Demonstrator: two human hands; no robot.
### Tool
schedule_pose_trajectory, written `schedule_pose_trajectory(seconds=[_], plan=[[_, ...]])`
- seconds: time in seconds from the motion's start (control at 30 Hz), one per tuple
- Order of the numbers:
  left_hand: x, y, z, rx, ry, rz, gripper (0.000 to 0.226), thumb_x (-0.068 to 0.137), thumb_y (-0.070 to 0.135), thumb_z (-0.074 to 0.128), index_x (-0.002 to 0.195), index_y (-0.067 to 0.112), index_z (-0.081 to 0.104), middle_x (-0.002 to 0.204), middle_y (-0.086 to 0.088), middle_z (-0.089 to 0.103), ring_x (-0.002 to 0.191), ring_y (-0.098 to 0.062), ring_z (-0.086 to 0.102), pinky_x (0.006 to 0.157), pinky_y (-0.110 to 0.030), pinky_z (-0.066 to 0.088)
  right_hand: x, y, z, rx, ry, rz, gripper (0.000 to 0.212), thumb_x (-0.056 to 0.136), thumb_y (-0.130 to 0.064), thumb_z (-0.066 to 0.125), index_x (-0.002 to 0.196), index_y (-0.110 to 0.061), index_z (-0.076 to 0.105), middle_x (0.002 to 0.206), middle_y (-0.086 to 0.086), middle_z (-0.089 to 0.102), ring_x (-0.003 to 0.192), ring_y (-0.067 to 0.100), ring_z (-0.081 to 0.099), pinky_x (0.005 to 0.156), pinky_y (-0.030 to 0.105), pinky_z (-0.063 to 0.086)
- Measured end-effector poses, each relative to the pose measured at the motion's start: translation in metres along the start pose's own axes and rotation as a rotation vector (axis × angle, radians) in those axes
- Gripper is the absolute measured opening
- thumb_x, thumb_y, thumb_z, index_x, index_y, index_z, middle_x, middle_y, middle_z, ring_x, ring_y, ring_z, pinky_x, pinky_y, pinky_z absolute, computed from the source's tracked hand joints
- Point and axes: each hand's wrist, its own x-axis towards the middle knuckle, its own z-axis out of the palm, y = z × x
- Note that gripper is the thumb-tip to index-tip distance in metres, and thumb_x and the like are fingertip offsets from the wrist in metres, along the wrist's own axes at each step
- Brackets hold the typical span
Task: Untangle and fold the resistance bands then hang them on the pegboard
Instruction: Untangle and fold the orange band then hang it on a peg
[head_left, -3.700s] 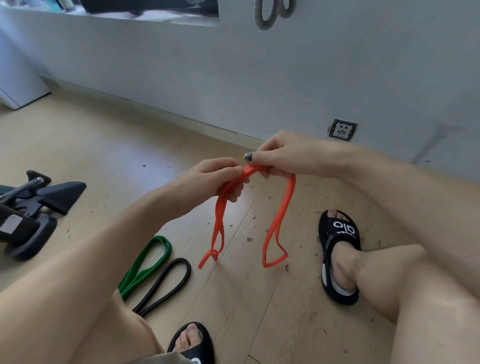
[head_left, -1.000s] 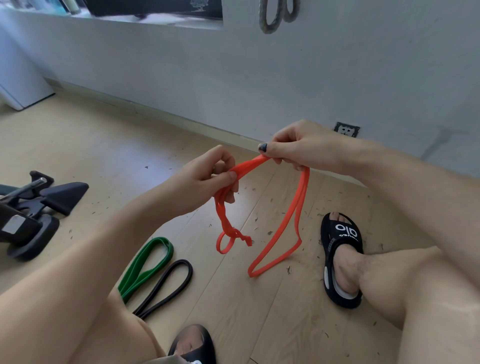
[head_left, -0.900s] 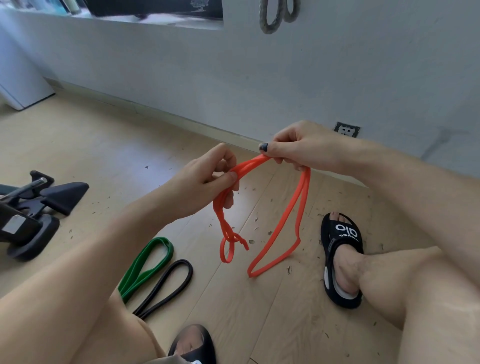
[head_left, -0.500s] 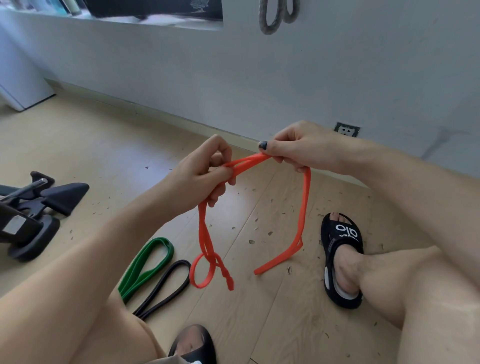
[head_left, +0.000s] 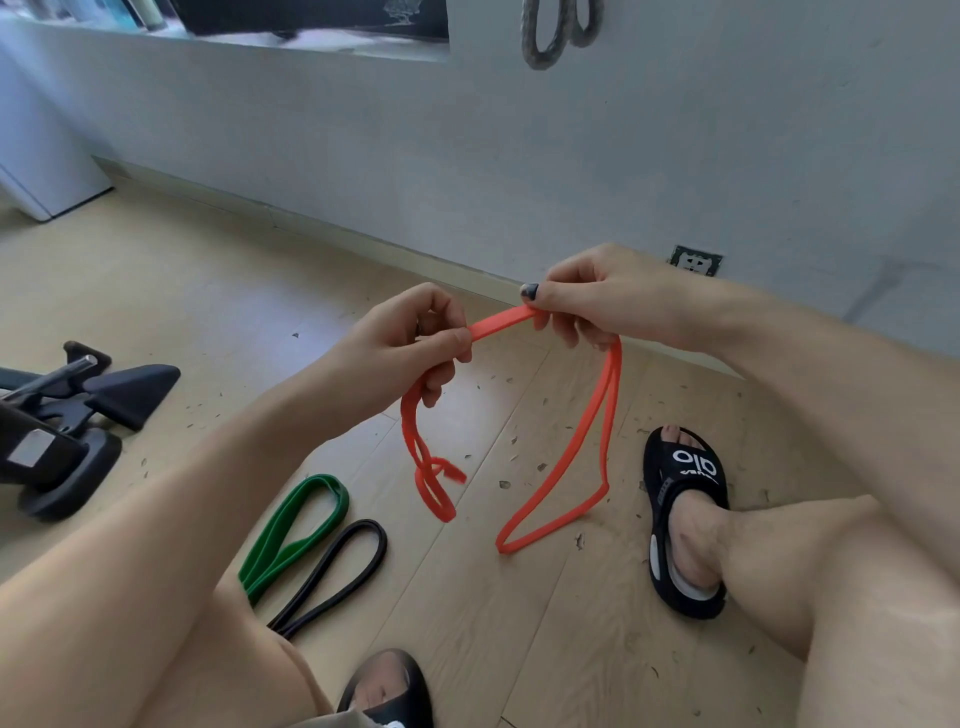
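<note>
- Your left hand (head_left: 410, 348) has slid back along the orange band (head_left: 582, 447), toward your right hand (head_left: 597, 306).
- The band's left-hand tail has drawn up, its twisted small loop now hanging higher above the green band (head_left: 291, 530).
- The right-hand loop hangs longer, again ending in a rounded bend.

Black sandals (head_left: 684, 519), wall socket (head_left: 696, 260), wooden floor (head_left: 208, 291)

1. The held band (head_left: 592, 431) spans between the left hand (head_left: 400, 353) and right hand (head_left: 597, 301), above the floor (head_left: 208, 312).
2. Two more bands, one (head_left: 296, 530) left of the other (head_left: 337, 571), lie on the floor below the left hand.
3. A sandal (head_left: 680, 499) sits right of the held band.
4. Equipment (head_left: 67, 426) stands far left.
</note>
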Motion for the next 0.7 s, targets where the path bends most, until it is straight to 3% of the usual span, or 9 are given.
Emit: schedule_pose_trajectory(seconds=[0.1,0.23,0.5,0.7], plan=[[0.001,-0.002,0.001,0.002,-0.005,0.017,0.011,0.103,0.005,0.056,0.111,0.000,0.052,0.085,-0.008,0.066,0.062,-0.018,0.054,0.059,-0.030,0.054,0.000,-0.004,0.008,-0.009,-0.042,-0.006,0.035,0.102,-0.051,0.052,0.098,-0.023,0.073,0.085,-0.002,0.075,0.059,0.012,0.056,0.059,0.026,0.047],[0.003,-0.003,0.001,0.050,-0.025,0.031,0.011,0.102,0.008,0.057,0.112,0.003,0.058,0.082,-0.006,0.068,0.065,-0.018,0.058,0.065,-0.029,0.056,0.001,-0.008,0.017,-0.064,-0.062,-0.052,0.034,0.102,-0.043,0.057,0.092,-0.016,0.075,0.071,-0.004,0.067,0.057,0.006,0.056,0.053,0.017,0.046],[-0.001,-0.012,-0.012,0.067,-0.144,-0.038,0.019,0.104,0.018,0.054,0.115,0.006,0.063,0.089,-0.006,0.070,0.086,-0.021,0.068,0.090,-0.036,0.059,-0.003,-0.005,0.001,0.001,-0.067,-0.074,0.032,0.101,-0.036,0.061,0.082,-0.011,0.071,0.054,-0.009,0.050,0.053,0.012,0.044,0.055,0.025,0.038],[0.003,-0.011,-0.003,0.113,-0.096,-0.062,0.017,0.106,0.019,0.052,0.109,0.011,0.066,0.078,-0.001,0.053,0.069,-0.014,0.051,0.074,-0.033,0.055,0.000,0.003,0.001,0.012,-0.106,-0.009,0.036,0.101,-0.038,0.060,0.079,-0.010,0.068,0.057,-0.005,0.050,0.055,0.013,0.044,0.058,0.030,0.039]])
